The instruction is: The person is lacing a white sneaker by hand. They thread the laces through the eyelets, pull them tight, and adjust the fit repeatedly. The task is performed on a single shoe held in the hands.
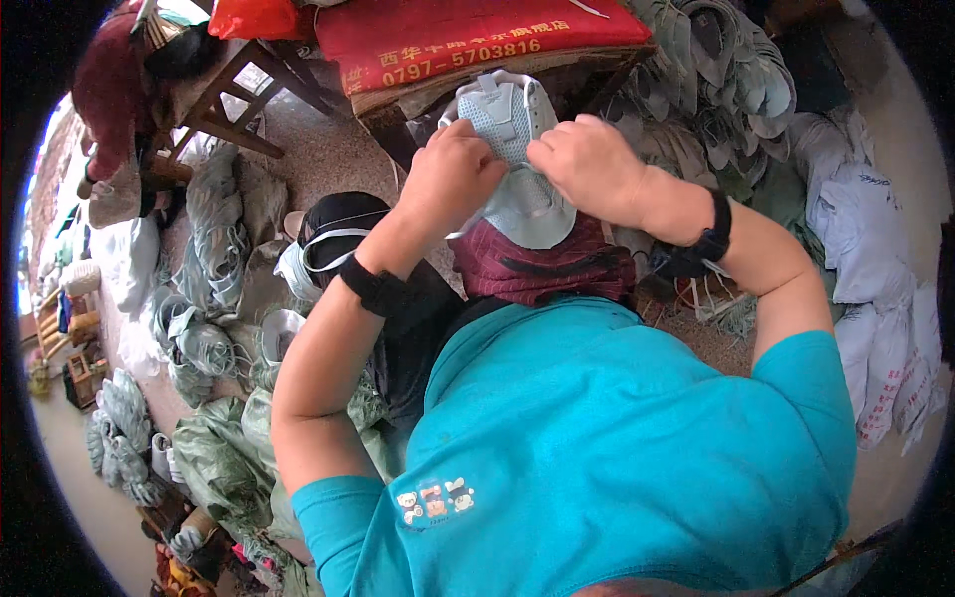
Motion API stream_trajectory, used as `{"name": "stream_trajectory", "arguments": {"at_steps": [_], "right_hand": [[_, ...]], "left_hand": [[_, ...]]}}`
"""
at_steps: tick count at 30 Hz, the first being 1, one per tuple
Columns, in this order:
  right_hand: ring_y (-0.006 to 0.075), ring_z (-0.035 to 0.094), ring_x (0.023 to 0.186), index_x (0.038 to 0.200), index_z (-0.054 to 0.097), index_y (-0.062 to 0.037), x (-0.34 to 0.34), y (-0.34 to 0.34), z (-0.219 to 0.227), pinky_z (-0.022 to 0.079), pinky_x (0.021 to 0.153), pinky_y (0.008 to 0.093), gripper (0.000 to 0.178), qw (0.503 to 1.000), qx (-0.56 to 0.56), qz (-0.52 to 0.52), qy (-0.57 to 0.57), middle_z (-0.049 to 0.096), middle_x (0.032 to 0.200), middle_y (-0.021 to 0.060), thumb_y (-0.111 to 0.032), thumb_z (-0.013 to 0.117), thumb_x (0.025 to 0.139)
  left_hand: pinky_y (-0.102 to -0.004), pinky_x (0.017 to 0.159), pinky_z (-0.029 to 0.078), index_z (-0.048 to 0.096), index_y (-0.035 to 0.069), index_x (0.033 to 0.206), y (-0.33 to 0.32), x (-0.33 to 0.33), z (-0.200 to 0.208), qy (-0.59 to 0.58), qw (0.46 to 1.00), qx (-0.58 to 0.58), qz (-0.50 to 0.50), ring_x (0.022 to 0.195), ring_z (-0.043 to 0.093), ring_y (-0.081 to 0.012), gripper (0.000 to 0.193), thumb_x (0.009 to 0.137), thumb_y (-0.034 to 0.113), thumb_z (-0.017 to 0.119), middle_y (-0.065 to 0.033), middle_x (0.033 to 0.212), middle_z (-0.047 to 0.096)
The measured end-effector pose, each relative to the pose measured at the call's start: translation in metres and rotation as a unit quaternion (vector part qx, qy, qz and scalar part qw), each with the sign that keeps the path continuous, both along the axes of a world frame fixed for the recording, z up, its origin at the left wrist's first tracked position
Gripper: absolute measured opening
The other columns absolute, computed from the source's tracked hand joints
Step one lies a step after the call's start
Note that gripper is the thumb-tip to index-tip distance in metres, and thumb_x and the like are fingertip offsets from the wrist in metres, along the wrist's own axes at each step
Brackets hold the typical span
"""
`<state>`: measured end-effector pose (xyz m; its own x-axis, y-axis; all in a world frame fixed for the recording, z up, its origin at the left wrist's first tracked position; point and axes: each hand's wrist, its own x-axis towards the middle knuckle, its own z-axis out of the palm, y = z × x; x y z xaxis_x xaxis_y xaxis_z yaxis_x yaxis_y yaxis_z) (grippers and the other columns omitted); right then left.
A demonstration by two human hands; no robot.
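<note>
A pale mint-green shoe upper [517, 149] of mesh fabric is held up in front of me over my lap. My left hand [450, 179] grips its left side with closed fingers. My right hand [589, 164] pinches its right edge near the middle. Both wrists wear black bands. A dark red cloth [542, 267] lies across my lap under the shoe upper.
A low wooden table with a red cover [477, 35] stands just beyond my hands. Stacks of the same pale shoe uppers [721, 70] sit at upper right. Bundles of them [209, 289] lie on the floor at left. White sacks [875, 259] line the right.
</note>
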<state>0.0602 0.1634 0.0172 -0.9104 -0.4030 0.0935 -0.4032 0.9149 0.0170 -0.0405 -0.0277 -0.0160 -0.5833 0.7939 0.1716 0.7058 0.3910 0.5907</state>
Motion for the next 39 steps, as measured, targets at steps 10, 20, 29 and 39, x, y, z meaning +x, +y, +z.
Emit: {"name": "stream_trajectory", "arguments": {"at_steps": [10, 20, 29, 39], "right_hand": [[0.0321, 0.058, 0.102, 0.112, 0.056, -0.0075, -0.045, 0.03, 0.037, 0.05, 0.085, 0.0427, 0.043, 0.988, -0.045, 0.084, -0.122, 0.053, 0.108, 0.0141, -0.015, 0.075, 0.073], [0.0324, 0.061, 0.086, 0.089, 0.055, -0.0035, -0.061, 0.05, 0.019, 0.052, 0.069, 0.0443, 0.035, 0.969, -0.043, 0.21, -0.119, 0.054, 0.093, 0.0099, -0.014, 0.078, 0.065], [0.0297, 0.06, 0.085, 0.074, 0.063, -0.0042, -0.05, 0.039, 0.008, 0.049, 0.073, 0.041, 0.02, 0.977, -0.142, 0.08, -0.141, 0.056, 0.089, 0.0091, -0.022, 0.069, 0.078], [0.0136, 0.057, 0.072, 0.078, 0.066, -0.003, -0.049, 0.013, 0.003, 0.044, 0.064, 0.0276, 0.02, 0.732, -0.554, -0.306, -0.252, 0.063, 0.09, 0.0043, -0.02, 0.065, 0.087]], "left_hand": [[-0.0237, 0.073, 0.04, 0.064, 0.001, 0.091, 0.024, 0.006, 0.072, -0.161, 0.94, 0.301, -0.005, 0.082, 0.049, -0.0111, 0.022, 0.097, 0.022, 0.058, -0.0011, 0.085, 0.054], [-0.0203, 0.052, 0.034, 0.056, 0.003, 0.101, 0.009, -0.001, 0.007, -0.45, 0.811, 0.332, 0.168, 0.058, 0.038, -0.0047, 0.022, 0.102, 0.024, 0.05, 0.0046, 0.071, 0.044], [-0.021, 0.069, 0.046, 0.057, -0.003, 0.118, 0.007, -0.015, 0.016, -0.471, 0.824, 0.288, 0.128, 0.075, 0.057, -0.0094, 0.027, 0.099, 0.016, 0.053, -0.0049, 0.091, 0.064], [-0.0248, 0.072, 0.054, 0.059, 0.001, 0.111, 0.008, -0.028, 0.023, -0.523, 0.795, 0.305, 0.036, 0.08, 0.064, -0.0112, 0.02, 0.097, 0.016, 0.058, -0.0068, 0.095, 0.068]]}}
